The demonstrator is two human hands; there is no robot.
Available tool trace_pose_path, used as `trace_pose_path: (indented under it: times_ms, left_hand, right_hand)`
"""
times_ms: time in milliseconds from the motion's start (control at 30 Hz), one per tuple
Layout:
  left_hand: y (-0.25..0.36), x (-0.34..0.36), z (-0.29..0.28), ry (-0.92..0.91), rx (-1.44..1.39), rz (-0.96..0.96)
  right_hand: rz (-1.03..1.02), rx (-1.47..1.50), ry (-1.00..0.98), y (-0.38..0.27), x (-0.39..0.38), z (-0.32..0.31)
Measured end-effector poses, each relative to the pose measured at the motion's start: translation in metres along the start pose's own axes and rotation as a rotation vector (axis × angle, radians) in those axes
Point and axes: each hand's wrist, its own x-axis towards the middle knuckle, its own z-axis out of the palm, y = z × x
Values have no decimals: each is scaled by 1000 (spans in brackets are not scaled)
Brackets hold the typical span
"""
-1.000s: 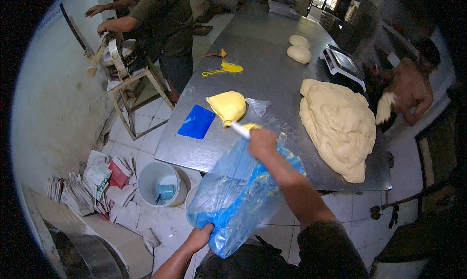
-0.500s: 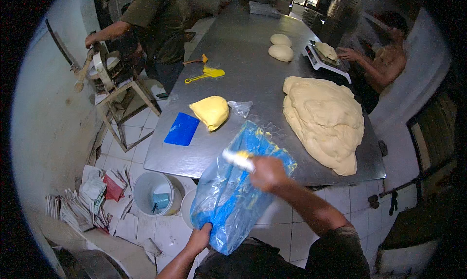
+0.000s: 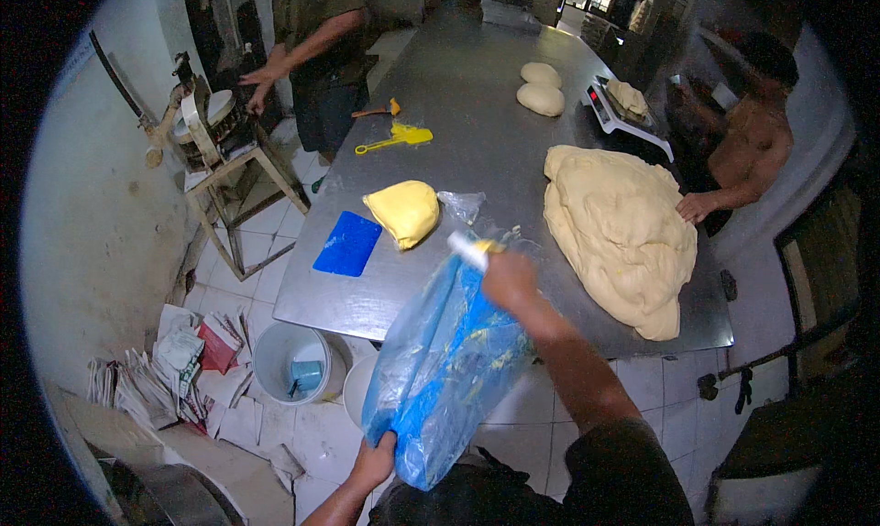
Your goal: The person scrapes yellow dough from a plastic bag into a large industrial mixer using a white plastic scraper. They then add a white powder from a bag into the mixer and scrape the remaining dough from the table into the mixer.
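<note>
**A:** ok, what's being held here?

**B:** A blue plastic bag [image 3: 445, 370], smeared inside with yellow stuff. Its bottom end is pinched shut in the left hand [image 3: 374, 464], low in the view over the tiled floor. The top end is gripped by the right hand [image 3: 510, 281], which is closed around a white scraper-like tool [image 3: 467, 249] as well, at least that's how it looks; the tool is small and blurry, so its kind can't be called for sure. The bag is stretched slanted between both hands, just off the near edge of the steel table [image 3: 458, 141].

**A:** and what's laid out on the table?

**B:** A yellow lump of butter or fat [image 3: 403, 212] is set near the front, with a flat blue scraper [image 3: 347, 243] just beside it on the left and a crumpled bit of clear plastic [image 3: 461, 204] on the right. A big mass of pale dough [image 3: 619, 233] is spread over the right side. Two dough balls [image 3: 540, 87] are placed further back, next to a scale [image 3: 619, 112] with more dough on it. A yellow utensil [image 3: 396, 138] is lying toward the left edge.

**A:** other people?

**B:** Two. One person [image 3: 316, 49] is seen at a stand on the far left, and the big dough is touched by another person's hand [image 3: 697, 205] from the right. A white bucket [image 3: 291, 361] is parked on the floor below the table, near a pile of papers [image 3: 174, 370].
</note>
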Motion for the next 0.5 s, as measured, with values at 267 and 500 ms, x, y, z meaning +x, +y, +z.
trace_pose_path:
  times_ms: [267,500]
  left_hand:
    - [-14,10,1,29,94,144]
    - [-20,17,-12,-88,59,81]
  right_hand:
    - [-193,35,-255,-33,-100,-52]
    - [239,-99,156,61,-37,-38]
